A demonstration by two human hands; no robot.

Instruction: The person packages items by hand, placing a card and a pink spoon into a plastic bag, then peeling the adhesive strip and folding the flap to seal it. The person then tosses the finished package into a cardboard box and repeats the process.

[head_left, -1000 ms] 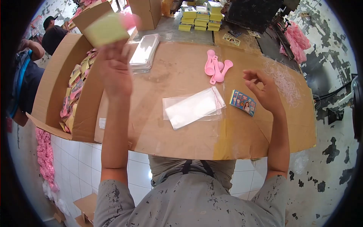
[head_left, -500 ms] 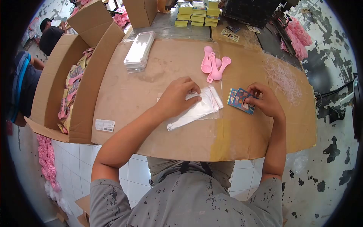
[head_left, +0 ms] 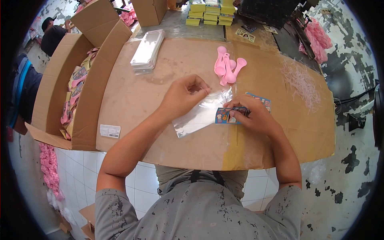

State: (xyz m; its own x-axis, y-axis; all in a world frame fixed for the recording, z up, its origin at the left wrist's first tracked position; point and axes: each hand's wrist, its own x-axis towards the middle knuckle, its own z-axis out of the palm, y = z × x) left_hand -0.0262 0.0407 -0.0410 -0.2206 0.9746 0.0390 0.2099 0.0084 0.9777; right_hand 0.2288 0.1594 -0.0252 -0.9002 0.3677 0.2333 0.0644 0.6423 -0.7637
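Observation:
My left hand (head_left: pixel 185 96) is closed, thumb and fingertips pinching the upper edge of a clear plastic bag (head_left: pixel 196 118) that lies on the cardboard. In my right hand (head_left: pixel 255 115) a blue printed card (head_left: pixel 222 116) is gripped between thumb and fingers, its left end over or against the bag's right side. I cannot tell whether it is inside the bag. Behind the right hand, more blue cards (head_left: pixel 264 101) lie on the cardboard, partly hidden. Several pink plastic spoons (head_left: pixel 228 69) rest in a pile beyond the hands.
A stack of clear bags (head_left: pixel 146 50) lies at the back left. An open carton (head_left: pixel 90 86) holding packed items stands on the left. Clear plastic strips (head_left: pixel 302 86) lie at right. Card stacks (head_left: pixel 211 12) stand at the back. Another person (head_left: pixel 54 38) is at far left.
My right hand has moved left with a blue card, leaving other cards behind. My left hand has shifted slightly up and left, and the bag's upper edge is lifted.

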